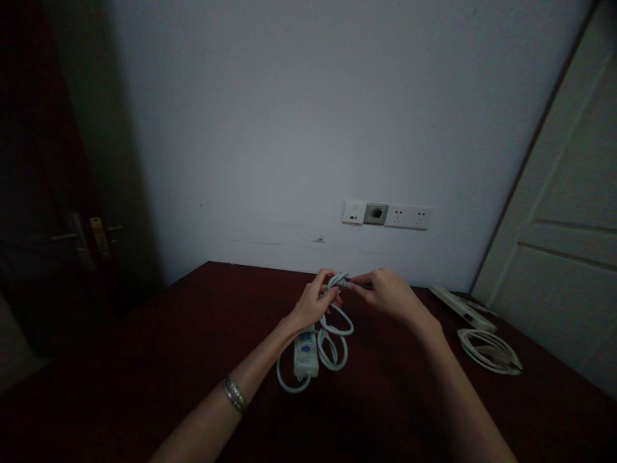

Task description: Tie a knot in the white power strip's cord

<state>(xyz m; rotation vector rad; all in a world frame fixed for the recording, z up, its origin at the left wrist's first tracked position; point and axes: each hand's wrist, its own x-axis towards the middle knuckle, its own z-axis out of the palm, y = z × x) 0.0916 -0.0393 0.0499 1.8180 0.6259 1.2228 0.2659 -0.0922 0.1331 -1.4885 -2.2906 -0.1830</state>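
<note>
My left hand [315, 301] and my right hand [385, 292] meet above the dark red table [159, 334], both pinching a bunched part of a white cable [340, 281]. The cable's loops [335, 341] hang down from my fingers to the tabletop. They join a small white power strip [306, 352] that lies flat on the table just below my left wrist. A metal bracelet [234, 393] sits on my left forearm.
A second white power strip [460, 305] and its coiled cable [489, 350] lie at the table's right side. Wall sockets [388, 216] are set in the white wall behind. A dark door with a brass handle [99, 236] stands left, a pale door [563, 244] right.
</note>
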